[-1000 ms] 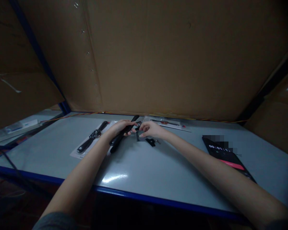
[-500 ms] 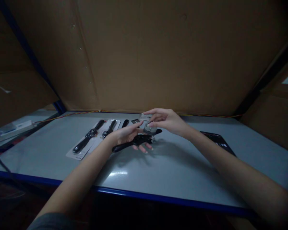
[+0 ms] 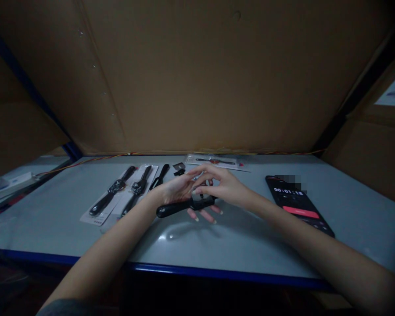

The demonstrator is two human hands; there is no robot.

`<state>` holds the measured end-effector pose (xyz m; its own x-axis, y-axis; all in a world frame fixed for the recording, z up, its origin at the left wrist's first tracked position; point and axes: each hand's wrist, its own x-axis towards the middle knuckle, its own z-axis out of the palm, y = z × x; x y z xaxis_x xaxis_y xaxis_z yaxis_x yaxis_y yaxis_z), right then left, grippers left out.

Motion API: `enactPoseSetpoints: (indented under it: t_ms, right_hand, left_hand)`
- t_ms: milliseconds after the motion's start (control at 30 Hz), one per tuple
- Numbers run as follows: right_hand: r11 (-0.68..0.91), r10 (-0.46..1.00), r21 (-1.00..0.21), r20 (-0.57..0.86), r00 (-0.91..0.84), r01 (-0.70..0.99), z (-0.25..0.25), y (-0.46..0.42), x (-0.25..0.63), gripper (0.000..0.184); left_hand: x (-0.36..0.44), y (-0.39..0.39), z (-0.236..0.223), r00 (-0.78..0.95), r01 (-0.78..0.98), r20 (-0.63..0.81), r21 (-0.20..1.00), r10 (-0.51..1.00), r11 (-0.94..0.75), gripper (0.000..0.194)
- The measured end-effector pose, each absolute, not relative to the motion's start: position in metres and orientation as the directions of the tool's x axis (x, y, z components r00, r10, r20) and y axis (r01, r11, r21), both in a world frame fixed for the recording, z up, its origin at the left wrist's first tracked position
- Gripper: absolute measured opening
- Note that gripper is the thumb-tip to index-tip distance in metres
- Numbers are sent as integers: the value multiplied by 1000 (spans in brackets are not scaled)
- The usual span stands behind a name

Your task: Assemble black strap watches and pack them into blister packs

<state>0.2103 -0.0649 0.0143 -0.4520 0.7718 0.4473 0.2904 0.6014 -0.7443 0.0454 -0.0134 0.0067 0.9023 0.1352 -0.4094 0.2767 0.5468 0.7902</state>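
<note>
One black silicone watch strap (image 3: 184, 207) lies across the near side of the open left hand (image 3: 179, 191), whose fingers splay beneath it; whether they grip it, I cannot tell. The right hand (image 3: 224, 186) arches above, its fingertips (image 3: 197, 189) curled inward, closed on something too small to tell. Beyond, to the left, two black watches (image 3: 138, 187) lie on glossy blister cards (image 3: 100, 215). To the right, a black smartphone (image 3: 298, 204) rests on the smooth grey table (image 3: 250, 248).
</note>
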Motion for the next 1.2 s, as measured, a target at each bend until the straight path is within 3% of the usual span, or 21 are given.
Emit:
enactPoseSetpoints:
  t_ms: [200, 433, 633, 767, 933, 1067, 1200]
  right_hand:
    - [586, 779, -749, 417, -468, 308, 5, -68, 203, 41]
    - [697, 717, -549, 537, -444, 461, 0, -66, 203, 56]
    - [606, 757, -574, 630, -177, 550, 1, -39, 231, 29]
    - [468, 856, -608, 493, -156, 641, -13, -18, 249, 14]
    - [458, 889, -621, 306, -342, 636, -30, -17, 241, 15]
    - [531, 841, -453, 383, -382, 716, -35, -28, 223, 24]
    - [466, 862, -352, 388, -327, 812, -38, -33, 210, 30]
  left_hand:
    - [39, -21, 7, 884, 269, -436, 770, 169, 579, 62]
    - [34, -16, 5, 870, 219, -431, 774, 241, 594, 68]
    - [23, -10, 11, 798, 134, -416, 828, 437, 544, 41]
    - [13, -1, 13, 715, 35, -377, 860, 588, 509, 48]
    - [7, 6, 16, 621, -23, -370, 873, 691, 488, 43]
    - [10, 5, 15, 565, -24, -417, 854, 712, 520, 25]
    - [12, 3, 13, 584, -16, -432, 840, 687, 542, 23]
